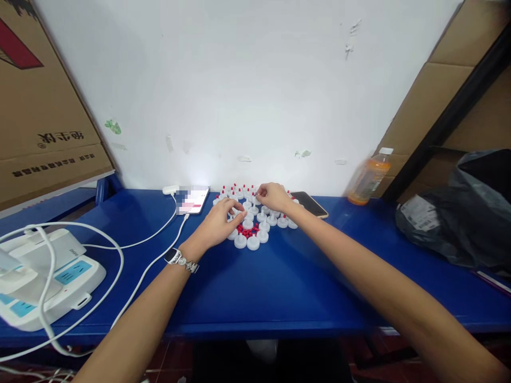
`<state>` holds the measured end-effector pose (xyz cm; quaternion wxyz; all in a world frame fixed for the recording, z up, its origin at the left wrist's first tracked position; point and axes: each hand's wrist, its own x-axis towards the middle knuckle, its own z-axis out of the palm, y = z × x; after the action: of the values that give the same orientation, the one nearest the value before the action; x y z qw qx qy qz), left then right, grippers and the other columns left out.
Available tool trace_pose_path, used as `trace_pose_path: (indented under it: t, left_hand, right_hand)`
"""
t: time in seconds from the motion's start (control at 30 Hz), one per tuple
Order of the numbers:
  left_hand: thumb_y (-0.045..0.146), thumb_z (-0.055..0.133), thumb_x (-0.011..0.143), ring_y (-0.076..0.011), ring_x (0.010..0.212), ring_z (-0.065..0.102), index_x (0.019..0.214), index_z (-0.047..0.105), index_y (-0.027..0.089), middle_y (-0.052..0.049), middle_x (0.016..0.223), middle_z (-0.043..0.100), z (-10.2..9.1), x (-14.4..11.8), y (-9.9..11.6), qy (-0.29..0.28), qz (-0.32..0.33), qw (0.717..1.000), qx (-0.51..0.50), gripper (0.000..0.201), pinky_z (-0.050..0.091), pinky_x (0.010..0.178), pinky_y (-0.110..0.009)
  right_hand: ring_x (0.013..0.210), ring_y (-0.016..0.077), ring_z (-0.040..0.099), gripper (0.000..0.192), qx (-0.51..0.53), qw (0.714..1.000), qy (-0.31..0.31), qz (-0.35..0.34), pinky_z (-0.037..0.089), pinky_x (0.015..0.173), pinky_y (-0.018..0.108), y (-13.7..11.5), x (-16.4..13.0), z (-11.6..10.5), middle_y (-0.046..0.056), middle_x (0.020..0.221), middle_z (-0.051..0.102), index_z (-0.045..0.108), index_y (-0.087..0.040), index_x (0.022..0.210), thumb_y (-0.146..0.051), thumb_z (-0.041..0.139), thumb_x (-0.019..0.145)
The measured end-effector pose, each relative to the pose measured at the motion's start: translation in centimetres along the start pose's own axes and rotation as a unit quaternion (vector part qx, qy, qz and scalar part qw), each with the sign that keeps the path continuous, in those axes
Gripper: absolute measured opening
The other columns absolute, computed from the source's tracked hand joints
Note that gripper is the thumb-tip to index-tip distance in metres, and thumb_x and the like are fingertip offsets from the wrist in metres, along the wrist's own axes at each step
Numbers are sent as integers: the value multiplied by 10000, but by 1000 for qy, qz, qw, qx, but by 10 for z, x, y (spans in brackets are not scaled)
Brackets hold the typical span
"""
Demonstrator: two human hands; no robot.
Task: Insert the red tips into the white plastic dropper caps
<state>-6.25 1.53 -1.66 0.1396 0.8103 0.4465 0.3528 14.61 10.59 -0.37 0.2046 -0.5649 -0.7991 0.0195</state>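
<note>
On the blue bench (255, 287) a cluster of white caps (255, 221) lies at twelve o'clock from the person, some already topped with small red plugs (244, 231), loose ones heaped at the cluster's near edge. The left hand (219, 222) rests on the cluster's nine o'clock side, its fingers (235, 213) curled over a cap; whether they pinch a plug I cannot tell. The right hand (273, 197) sits at the one o'clock edge, fingertips closed together on something small, likely a plug or cap. The work looks to be mid-way through fitting plugs into caps. The next move would call for a fine pinch and steady alignment over a cap's centre.

A lit phone (192, 200) lies at ten o'clock, a bottle (367, 178) at two o'clock.
</note>
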Motion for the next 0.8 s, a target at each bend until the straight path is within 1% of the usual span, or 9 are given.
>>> trace_pose_path:
  t: [0.13,0.27,0.37,0.53,0.63,0.73,0.8]
  left_hand:
    - [426,524,941,-194,894,592,958,636,197,-57,1000,620,1,1,4,-4,0,1000,3,256,473,766,-339]
    - [412,522,941,-196,884,591,961,642,190,-61,980,619,2,1,5,-4,4,1000,7,254,474,759,-337]
    - [426,520,942,-192,863,587,962,644,193,-59,980,614,2,1,4,-4,3,1000,8,265,474,750,-336]
    - [443,514,947,-194,878,585,960,640,198,-56,991,612,1,0,2,-4,7,1000,4,275,473,767,-341]
    - [452,516,945,-196,880,583,948,638,201,-51,977,610,1,0,1,-2,13,1000,6,279,474,773,-346]
    - [455,513,946,-202,898,586,946,638,205,-52,980,611,2,0,0,-1,15,1000,7,280,478,778,-350]
    - [460,511,946,-209,922,591,961,637,206,-56,997,612,2,0,-1,0,13,1000,6,284,482,784,-354]
  right_hand:
    - [926,239,659,152,-42,998,-37,6,372,930,366,1,5,1,70,908,755,737,-195,863,-222,614,778]
    - [921,224,660,177,-36,998,-42,14,386,909,350,0,17,4,61,923,757,736,-202,878,-193,597,770]
    - [927,227,657,165,-36,998,-47,17,400,887,346,-4,26,4,59,923,755,730,-199,856,-189,599,756]
    - [902,231,659,140,-45,997,-66,19,419,853,335,-8,30,2,57,879,749,724,-196,821,-184,638,711]
    - [934,250,656,154,-50,996,-62,29,418,886,364,-8,28,1,75,912,748,721,-195,855,-264,645,741]
    - [1003,284,645,295,-64,997,-29,38,401,936,421,-9,31,3,120,1016,738,701,-178,971,-406,587,822]
    - [1009,296,647,330,-78,996,-27,30,384,957,448,-11,35,7,143,1029,733,693,-160,979,-433,564,845]
